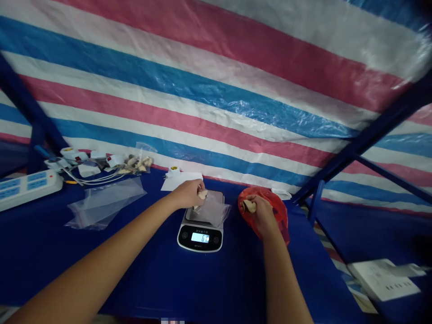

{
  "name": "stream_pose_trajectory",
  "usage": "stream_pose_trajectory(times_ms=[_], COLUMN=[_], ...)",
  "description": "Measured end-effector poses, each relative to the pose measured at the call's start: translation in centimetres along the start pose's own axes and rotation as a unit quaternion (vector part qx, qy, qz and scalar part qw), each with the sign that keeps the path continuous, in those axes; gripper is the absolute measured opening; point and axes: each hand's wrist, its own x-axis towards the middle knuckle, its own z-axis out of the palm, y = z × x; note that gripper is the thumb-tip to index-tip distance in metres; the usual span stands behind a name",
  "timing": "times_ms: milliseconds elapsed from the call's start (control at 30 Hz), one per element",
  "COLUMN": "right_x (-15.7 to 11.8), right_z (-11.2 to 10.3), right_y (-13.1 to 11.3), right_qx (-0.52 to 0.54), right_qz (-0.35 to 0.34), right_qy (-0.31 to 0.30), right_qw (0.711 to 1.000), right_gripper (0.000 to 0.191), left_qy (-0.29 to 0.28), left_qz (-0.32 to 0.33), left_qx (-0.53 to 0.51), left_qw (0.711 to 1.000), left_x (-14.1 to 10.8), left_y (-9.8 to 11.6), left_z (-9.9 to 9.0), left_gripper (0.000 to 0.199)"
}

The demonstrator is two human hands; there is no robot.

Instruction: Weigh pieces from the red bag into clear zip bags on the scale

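Note:
My left hand (189,192) is closed on a small pale, chip-like piece (203,194) above the kitchen scale (200,244). On the scale's platform lies a clear plastic bag (213,210), right beside the fingers. The lit display appears to read 6.1. My right hand (261,211) is over the mouth of a red plastic bag (281,216), its fingers closed round a tan, curved dried piece (249,206). I cannot make out what kind of dried food or material the pieces are.
Flat clear zip bags (108,202) lie to the left. Behind them sit a filled bag of tan pieces (138,164), white plugs and cables (97,162). A power strip (30,186) is at far left, another white socket block (384,279) at lower right. White paper (168,182) lies behind the scale.

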Motion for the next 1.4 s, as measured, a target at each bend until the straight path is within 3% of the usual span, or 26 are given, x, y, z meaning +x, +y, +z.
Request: stream_pose_trajectory(times_ms=[233, 433, 633, 700, 833, 933, 1033, 1267, 1400], right_x=[0.4, -1.1, -1.8, -1.8, -1.9, -1.9, -1.8, -2.2, -2.0], right_z=[-0.4, -0.3, -1.3, -0.9, 0.8, 1.7, 1.7, 0.3, 0.1], right_y=[0.6, -0.9, -1.5, -1.5, -1.7, -1.7, -1.8, -2.6, -2.4], right_qx=[0.052, 0.043, -0.125, -0.126, -0.044, -0.015, -0.017, 0.027, 0.005], right_qz=[0.024, 0.061, 0.081, 0.055, -0.034, -0.063, -0.072, -0.063, -0.103], right_qy=[0.023, -0.114, -0.213, -0.199, -0.164, -0.172, -0.157, -0.15, -0.154], right_qw=[0.998, 0.991, 0.966, 0.97, 0.985, 0.983, 0.985, 0.986, 0.983], right_gripper=[0.015, 0.02, 0.015, 0.02, 0.048, 0.042, 0.042, 0.042, 0.039], left_qy=[0.0, -0.004, 0.033, 0.038, 0.019, -0.004, -0.008, 0.02, 0.04], left_qz=[0.091, 0.149, 0.171, 0.179, 0.219, 0.247, 0.233, 0.19, 0.182], left_qx=[-0.075, -0.107, -0.016, -0.003, 0.017, 0.022, -0.02, -0.11, -0.108], left_qw=[0.993, 0.983, 0.985, 0.983, 0.975, 0.969, 0.972, 0.975, 0.977], left_x=[0.2, -0.5, -0.3, -0.3, -0.4, -0.6, -0.7, -0.9, -1.0], left_y=[1.7, 4.3, 5.4, 5.7, 6.6, 7.3, 7.6, 7.8, 8.4], left_z=[-1.4, -1.4, -1.9, -2.1, -1.7, -1.1, -0.8, -1.2, -1.2], left_gripper=[0.027, 0.04, 0.035, 0.037, 0.032, 0.029, 0.031, 0.029, 0.032])
